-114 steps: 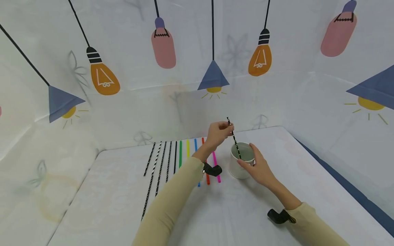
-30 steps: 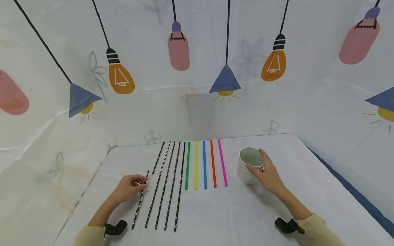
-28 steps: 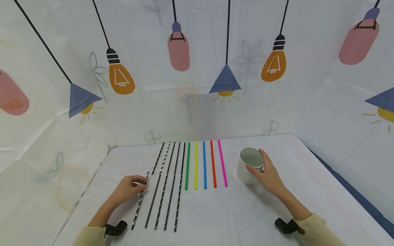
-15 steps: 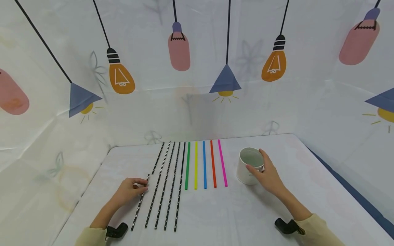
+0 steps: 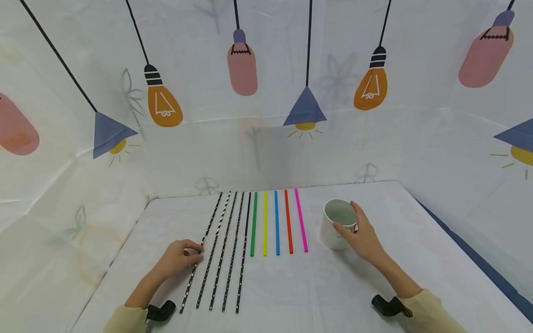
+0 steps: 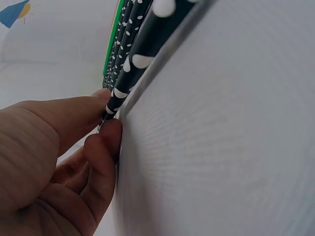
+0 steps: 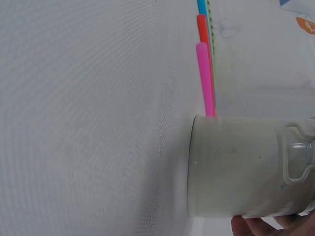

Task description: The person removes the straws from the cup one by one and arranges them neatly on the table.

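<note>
My left hand [image 5: 176,258] pinches a black straw with white dots [image 5: 189,284] near its far end, between thumb and index finger. In the left wrist view the straw [image 6: 140,59] lies close along the white tabletop. Its far end comes up to the near end of another dark dotted straw [image 5: 214,215], in line with it. Several more dotted straws [image 5: 218,273] lie to its right, end to end with a back row. On the right, my right hand [image 5: 366,240] holds a white mug [image 5: 331,235] round its rim and side; the mug stands upright, and its handle [image 7: 290,155] shows in the right wrist view.
Right of the dark straws lie a green straw [image 5: 254,224], a yellow straw [image 5: 265,224], a blue straw [image 5: 276,222], a red straw [image 5: 288,222] and a pink straw [image 5: 301,222]. A white cloth wall [image 5: 266,152] printed with lamps rises behind the table.
My left hand first lifted a straw over the mug, then brought it to the left of the rows. It has since shifted slightly right, lining it up with the leftmost back straw.
</note>
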The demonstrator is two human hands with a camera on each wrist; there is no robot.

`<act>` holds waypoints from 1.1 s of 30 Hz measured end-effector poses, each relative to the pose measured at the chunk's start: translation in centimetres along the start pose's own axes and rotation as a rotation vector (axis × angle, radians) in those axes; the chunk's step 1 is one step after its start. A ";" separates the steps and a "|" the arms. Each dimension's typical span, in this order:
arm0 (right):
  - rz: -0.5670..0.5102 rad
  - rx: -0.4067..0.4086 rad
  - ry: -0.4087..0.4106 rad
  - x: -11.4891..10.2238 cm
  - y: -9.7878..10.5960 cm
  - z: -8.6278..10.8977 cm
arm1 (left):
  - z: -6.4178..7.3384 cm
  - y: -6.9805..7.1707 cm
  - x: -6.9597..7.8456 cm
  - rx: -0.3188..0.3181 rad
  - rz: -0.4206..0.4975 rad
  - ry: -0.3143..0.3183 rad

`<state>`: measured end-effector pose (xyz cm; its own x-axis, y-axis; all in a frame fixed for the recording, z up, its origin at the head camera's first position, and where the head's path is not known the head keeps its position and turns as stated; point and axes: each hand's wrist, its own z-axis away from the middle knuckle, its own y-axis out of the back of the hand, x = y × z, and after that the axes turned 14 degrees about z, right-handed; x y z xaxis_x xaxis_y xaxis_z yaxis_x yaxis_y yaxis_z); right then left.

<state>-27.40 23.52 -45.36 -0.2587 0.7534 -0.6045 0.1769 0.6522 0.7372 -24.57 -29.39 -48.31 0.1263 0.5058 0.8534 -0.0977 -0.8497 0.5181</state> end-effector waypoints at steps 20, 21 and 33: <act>-0.011 0.000 0.002 0.0 -0.1 0.0 | -0.8 -0.2 -0.3 -0.010 -0.075 -0.025; -0.013 -0.001 0.002 0.0 -0.1 0.0 | -0.8 -0.1 -0.2 -0.012 -0.074 -0.021; -0.022 0.000 -0.008 -0.2 0.1 0.1 | -0.7 -0.2 0.2 0.011 -0.080 -0.005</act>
<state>-27.20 23.43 -45.24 -0.2553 0.7392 -0.6232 0.1706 0.6689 0.7235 -25.23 -28.98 -48.16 0.1385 0.5712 0.8091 -0.0763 -0.8083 0.5837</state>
